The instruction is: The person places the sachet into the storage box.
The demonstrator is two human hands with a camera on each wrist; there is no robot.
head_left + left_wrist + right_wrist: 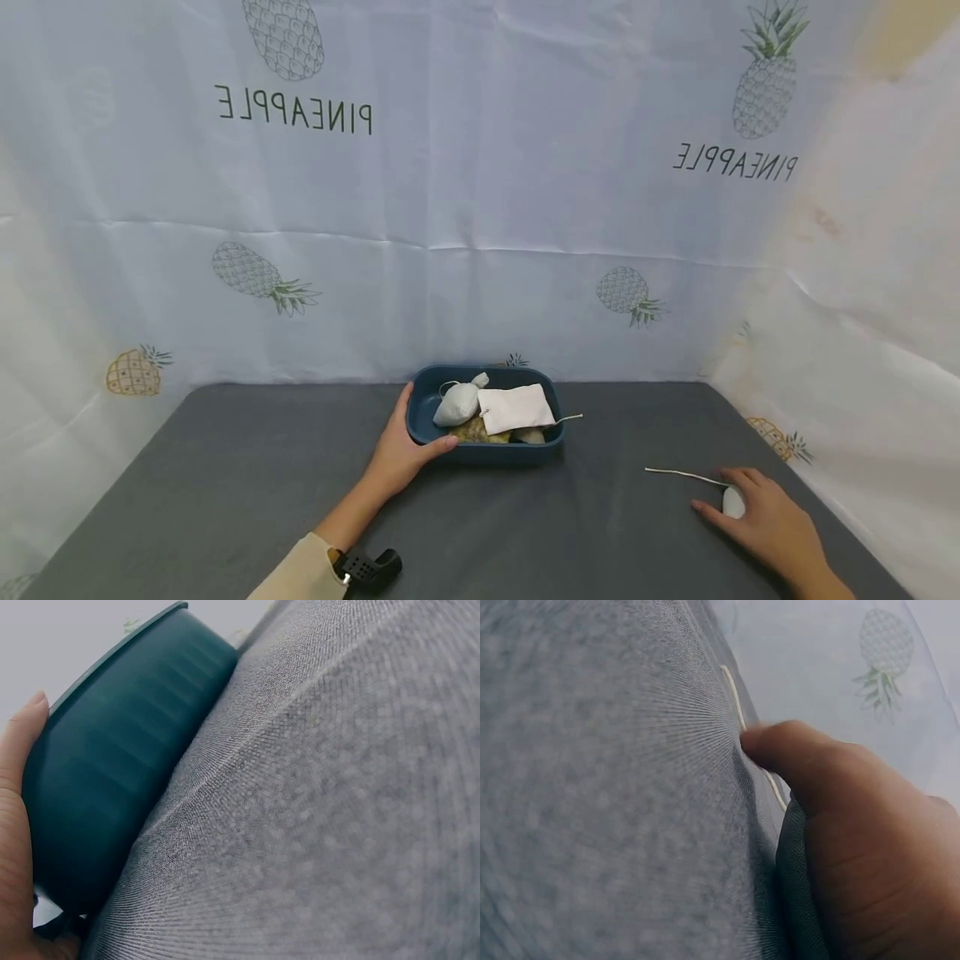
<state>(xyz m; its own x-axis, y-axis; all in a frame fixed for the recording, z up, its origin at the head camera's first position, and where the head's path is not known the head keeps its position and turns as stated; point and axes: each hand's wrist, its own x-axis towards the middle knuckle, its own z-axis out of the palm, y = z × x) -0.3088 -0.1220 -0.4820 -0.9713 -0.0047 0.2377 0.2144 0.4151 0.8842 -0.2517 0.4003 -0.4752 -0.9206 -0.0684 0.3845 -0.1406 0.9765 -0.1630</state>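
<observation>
My left hand (401, 458) grips the left end of a dark blue rectangular tub (487, 454), thumb over the front rim and fingers along the left side. In the left wrist view the tub's ribbed wall (135, 742) stands against the thumb. Inside lie a tied white cloth pouch (455, 406), a flat whitish pouch (517, 408) and a yellowish patterned one (474, 431). At the right, my right hand (776, 521) curls round a small white cloth pouch (733, 502) on the table, mostly hidden by the palm. Its pale drawstring (682, 474) trails left.
A dark grey cloth (300, 467) covers the table. White curtains with pineapple prints (465, 183) hang behind the tub and along both sides. A string (570, 417) sticks out over the tub's right rim. A black strap (367, 568) circles my left wrist.
</observation>
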